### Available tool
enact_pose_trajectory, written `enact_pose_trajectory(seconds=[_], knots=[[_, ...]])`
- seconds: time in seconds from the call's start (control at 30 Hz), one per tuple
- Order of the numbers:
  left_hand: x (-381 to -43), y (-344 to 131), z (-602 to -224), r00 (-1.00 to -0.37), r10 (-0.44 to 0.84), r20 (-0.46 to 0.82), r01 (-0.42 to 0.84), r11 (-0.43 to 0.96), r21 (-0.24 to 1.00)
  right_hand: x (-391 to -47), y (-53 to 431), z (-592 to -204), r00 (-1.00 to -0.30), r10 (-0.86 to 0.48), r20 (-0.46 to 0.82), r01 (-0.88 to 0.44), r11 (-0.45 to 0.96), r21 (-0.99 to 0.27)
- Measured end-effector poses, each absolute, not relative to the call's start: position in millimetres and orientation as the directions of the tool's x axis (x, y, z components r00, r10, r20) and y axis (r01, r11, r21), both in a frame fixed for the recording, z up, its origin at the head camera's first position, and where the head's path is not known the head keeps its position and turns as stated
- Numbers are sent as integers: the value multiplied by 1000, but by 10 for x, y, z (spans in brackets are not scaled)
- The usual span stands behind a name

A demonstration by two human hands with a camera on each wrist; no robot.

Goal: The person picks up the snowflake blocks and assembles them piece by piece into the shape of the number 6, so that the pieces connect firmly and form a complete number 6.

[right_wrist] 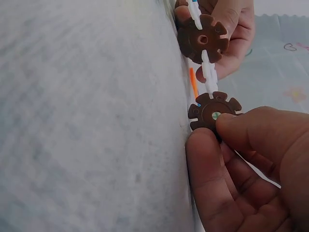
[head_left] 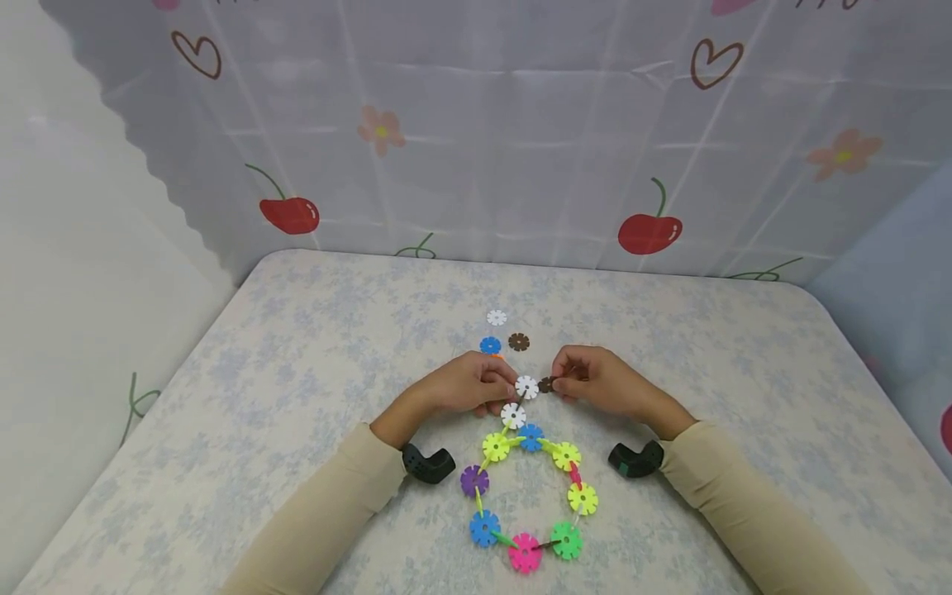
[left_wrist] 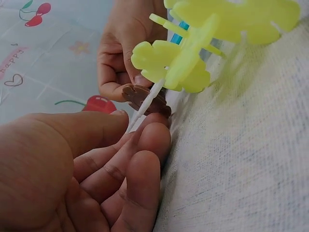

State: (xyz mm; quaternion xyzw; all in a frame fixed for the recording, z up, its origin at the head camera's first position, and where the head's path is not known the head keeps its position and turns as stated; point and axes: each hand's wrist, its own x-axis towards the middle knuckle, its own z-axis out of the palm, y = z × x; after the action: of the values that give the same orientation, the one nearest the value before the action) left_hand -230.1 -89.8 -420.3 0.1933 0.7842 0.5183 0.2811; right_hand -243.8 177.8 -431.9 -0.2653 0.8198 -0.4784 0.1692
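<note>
My left hand (head_left: 472,384) pinches a white notched disc (head_left: 526,381) at the end of a short chain of interlocking snowflake discs. In my right hand (head_left: 601,382), thumb and forefinger grip a brown disc (right_wrist: 206,107), whose edge meets the white disc (right_wrist: 209,76) in the right wrist view. Another brown disc (right_wrist: 193,44) joins that white disc from the other side. Below, a second white disc (head_left: 513,416) links the chain to a ring of coloured discs, where a yellow disc (head_left: 494,447) sits. The left fingers partly hide the white disc in the left wrist view.
Loose on the patterned tablecloth (head_left: 335,347) beyond my hands lie a white disc (head_left: 497,317), a blue disc (head_left: 490,345), a brown disc (head_left: 519,341) and an orange piece (head_left: 497,357) partly covered. A printed curtain (head_left: 476,182) hangs behind the table.
</note>
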Motion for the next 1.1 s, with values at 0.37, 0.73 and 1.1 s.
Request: enact_pose_trajectory(seconds=[0.37, 0.73, 1.1], knots=[[-2308, -885, -4240, -780, 577, -241, 6, 392, 920, -2451, 1758, -4317, -802, -597, -17, -278, 399, -874], [-2316, -876, -4291, -807, 549, -219, 11, 386, 923, -2444, 1659, -4266, -786, -617, 30, -355, 412, -839], [-2303, -864, -4302, -817, 527, -233, -23, 374, 927, -2476, 1632, -4330, -784, -619, 42, -353, 390, -850]])
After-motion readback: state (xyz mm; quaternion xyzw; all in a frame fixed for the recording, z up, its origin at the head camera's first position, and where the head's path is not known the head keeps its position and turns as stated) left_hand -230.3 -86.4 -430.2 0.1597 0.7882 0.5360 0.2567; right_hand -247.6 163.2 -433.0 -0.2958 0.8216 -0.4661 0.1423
